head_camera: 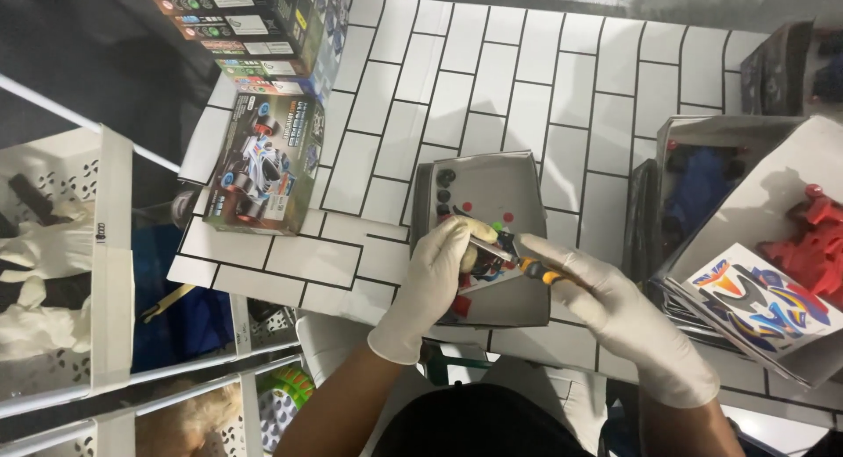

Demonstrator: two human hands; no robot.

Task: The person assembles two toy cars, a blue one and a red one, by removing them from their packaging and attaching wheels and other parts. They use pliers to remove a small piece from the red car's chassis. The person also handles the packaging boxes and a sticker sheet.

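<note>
Gloved hands meet over a shallow grey tray [518, 180] on the tiled counter [492, 79]: left hand [432, 277] closes its grip on a small model part [472, 262], right hand [615, 303] grips a screwdriver [525, 264]. Fastening seems underway; steady alignment comes next.

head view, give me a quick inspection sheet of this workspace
surface: white tabletop with black brick-pattern lines
job's things: grey tray holding small black, red and green parts; small part and screwdriver above it
clutter: toy car box, stacked boxes, open box with blue and red car bodies, sticker sheet
hands: gloved; left hand grips the small part, right hand holds the screwdriver
cables: nothing seen
surroundings: white perforated crates at the left
</note>
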